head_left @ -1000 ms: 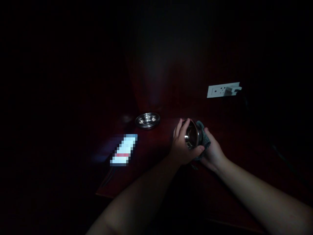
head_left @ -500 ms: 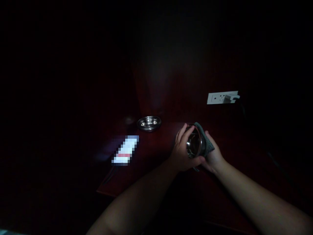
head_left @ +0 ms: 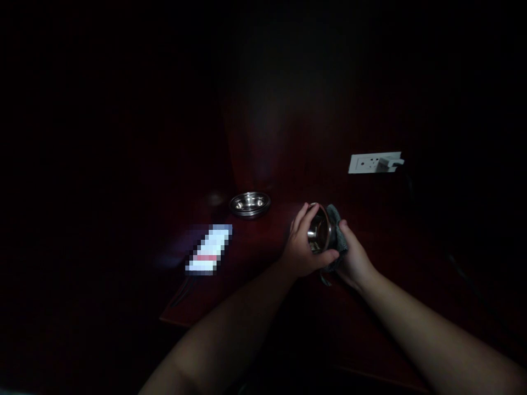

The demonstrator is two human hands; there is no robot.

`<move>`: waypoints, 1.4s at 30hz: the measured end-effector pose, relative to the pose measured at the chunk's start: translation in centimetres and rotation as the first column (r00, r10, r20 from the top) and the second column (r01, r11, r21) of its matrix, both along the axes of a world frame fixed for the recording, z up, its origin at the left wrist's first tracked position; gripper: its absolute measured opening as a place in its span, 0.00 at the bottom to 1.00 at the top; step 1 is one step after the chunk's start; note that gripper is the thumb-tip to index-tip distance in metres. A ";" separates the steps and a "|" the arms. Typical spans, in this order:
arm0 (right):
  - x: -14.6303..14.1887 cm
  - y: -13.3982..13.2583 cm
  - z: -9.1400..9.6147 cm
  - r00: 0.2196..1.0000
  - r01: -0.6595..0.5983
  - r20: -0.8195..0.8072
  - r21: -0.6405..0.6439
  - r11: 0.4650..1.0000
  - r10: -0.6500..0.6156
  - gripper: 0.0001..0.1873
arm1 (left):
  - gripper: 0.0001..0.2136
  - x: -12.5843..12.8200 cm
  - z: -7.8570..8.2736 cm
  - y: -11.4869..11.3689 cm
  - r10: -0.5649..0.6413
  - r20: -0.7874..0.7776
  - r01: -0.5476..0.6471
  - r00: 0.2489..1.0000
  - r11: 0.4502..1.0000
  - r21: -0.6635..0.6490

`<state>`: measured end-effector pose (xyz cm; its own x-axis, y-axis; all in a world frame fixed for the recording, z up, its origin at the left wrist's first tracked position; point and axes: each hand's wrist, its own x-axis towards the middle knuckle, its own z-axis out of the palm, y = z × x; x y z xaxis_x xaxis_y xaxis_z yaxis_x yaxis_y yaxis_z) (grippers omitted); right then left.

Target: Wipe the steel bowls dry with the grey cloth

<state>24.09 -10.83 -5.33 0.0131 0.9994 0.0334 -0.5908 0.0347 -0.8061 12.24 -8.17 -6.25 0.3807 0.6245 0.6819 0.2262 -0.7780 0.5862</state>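
Note:
A shiny metal bowl (head_left: 320,232) is tipped on its side between my hands, its opening turned toward me and to the left. My left hand (head_left: 303,245) grips it, with fingers over the far rim and the thumb along the near side. A grey-green cloth (head_left: 341,242) lies against the outside of the bowl on the right. My right hand (head_left: 354,258) is closed round the cloth and presses it to the bowl; most of its fingers are hidden behind. A corner of the cloth hangs below the bowl.
Several nested metal bowls (head_left: 250,204) stand on the dark red table (head_left: 263,247) to the left. A lit phone (head_left: 209,250), its screen pixelated, lies nearer me, with a cord by the table's corner. On the back wall a white socket (head_left: 374,163) holds a plug. The surroundings are very dark.
Both hands have shifted slightly left with the bowl. The cloth is now more bunched against the bowl under my right hand. The whole view has moved a little.

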 end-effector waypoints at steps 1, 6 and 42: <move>0.1 0.0 0.1 1.000 0.008 0.003 0.002 1.000 -0.008 0.19 | 0.47 0.0 0.0 0.0 0.000 -0.007 0.000 1.000 1.000 -0.012; 0.6 0.1 0.4 1.000 0.001 0.019 0.007 1.000 -0.001 0.17 | 0.50 0.1 0.0 0.1 -0.001 -0.075 -0.004 0.997 0.998 -0.065; 14.1 4.8 -2.7 0.476 0.755 0.481 0.206 0.623 -0.736 0.06 | 0.39 4.5 2.3 3.9 0.065 -0.692 -0.198 0.719 0.973 -0.114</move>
